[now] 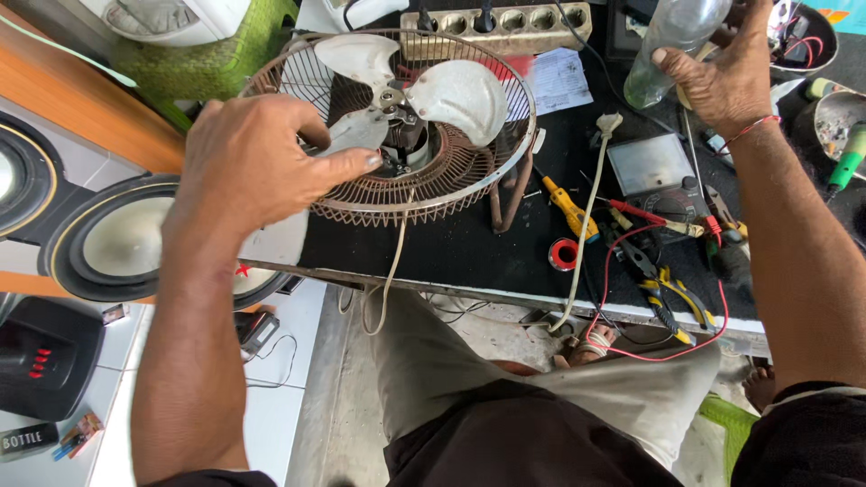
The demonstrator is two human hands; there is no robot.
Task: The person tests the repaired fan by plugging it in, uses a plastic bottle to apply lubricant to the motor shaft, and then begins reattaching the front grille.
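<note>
A small table fan (451, 162) with a rusty wire cage and three pale blades lies face up on the black workbench (469, 252). My left hand (257, 158) rests on the cage's left rim, fingers curled over a blade near the hub. My right hand (717, 81) is at the bench's far right, closed around the base of a clear plastic bottle (672, 41), with a thin metal rod (693, 162) running down from under the hand.
An analog multimeter (654, 171) with red leads, pliers (667, 289), a yellow-handled tool (570, 209) and a red tape roll (563, 254) lie on the bench. A power strip (496, 22) sits at the back. Speaker cones (117, 239) stand at left. My knees are below the bench.
</note>
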